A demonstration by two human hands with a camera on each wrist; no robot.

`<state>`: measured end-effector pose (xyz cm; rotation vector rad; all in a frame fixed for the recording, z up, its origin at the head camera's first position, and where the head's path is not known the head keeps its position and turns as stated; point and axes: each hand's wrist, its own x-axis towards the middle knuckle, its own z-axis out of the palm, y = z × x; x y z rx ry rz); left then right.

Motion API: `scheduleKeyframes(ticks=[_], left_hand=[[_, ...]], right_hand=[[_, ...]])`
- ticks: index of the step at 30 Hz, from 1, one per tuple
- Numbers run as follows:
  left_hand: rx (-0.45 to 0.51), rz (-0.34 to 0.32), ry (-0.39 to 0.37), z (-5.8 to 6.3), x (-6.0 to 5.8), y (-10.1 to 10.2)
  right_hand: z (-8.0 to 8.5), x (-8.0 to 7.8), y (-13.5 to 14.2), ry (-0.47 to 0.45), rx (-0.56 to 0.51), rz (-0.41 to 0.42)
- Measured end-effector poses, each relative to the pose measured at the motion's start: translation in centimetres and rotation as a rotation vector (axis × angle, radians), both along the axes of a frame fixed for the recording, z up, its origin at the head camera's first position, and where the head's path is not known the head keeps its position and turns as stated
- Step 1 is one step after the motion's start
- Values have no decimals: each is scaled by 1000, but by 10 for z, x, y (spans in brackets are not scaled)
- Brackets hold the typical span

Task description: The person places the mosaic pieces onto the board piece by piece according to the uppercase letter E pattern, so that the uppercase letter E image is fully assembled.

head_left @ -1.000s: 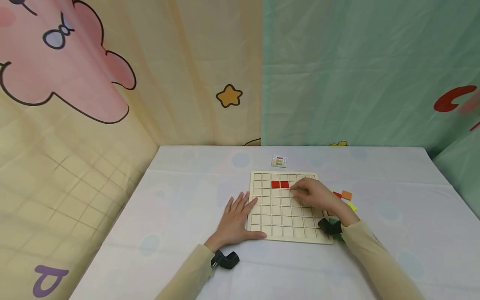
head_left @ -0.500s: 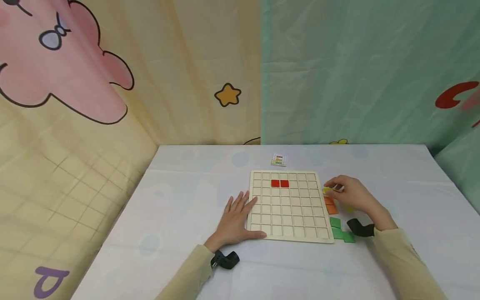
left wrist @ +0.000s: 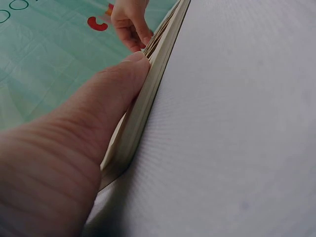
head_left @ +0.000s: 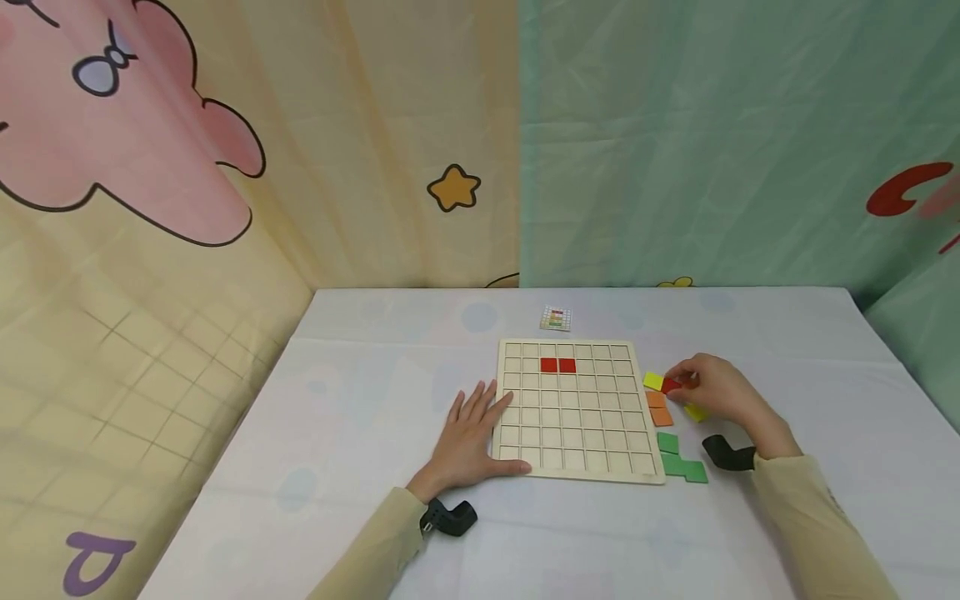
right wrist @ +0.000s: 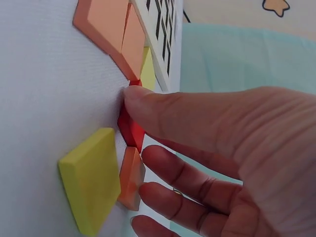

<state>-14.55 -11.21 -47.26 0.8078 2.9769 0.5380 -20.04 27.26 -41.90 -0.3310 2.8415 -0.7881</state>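
Note:
A pale gridded board (head_left: 585, 417) lies on the table, with two red square tiles (head_left: 558, 366) side by side in its second row from the far edge. My left hand (head_left: 467, 442) rests at the board's near left corner, fingers spread and thumb along the front edge. Off the board's right side, my right hand (head_left: 720, 396) holds another red tile (right wrist: 132, 131) between thumb and fingers, low at the table. This tile adjoins a yellow tile (head_left: 653, 381). An orange tile (right wrist: 131, 180) and a second yellow tile (right wrist: 91, 180) lie beneath the hand.
Beside the board's right edge are two orange tiles (head_left: 658, 408) and several green tiles (head_left: 678, 468). A small card with a coloured grid pattern (head_left: 556, 318) lies beyond the board's far edge. Printed curtains (head_left: 420, 125) hang behind the table.
My right hand has moved right, from the red tiles on the board to the loose tiles beside it, then shifted from the yellow tile to a red one. The left hand stays put.

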Motion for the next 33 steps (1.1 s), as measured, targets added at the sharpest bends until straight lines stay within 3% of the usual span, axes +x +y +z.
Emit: scheduleKeyframes(ticks=[15, 22, 33], left_hand=[[8, -14, 29, -2, 0, -1], [10, -10, 14, 0, 0, 0], [8, -7, 7, 0, 0, 0]], right_hand=[[-1, 2, -2, -21, -8, -55], [4, 5, -2, -45, -16, -39], [9, 8, -16, 98, -107, -22]])
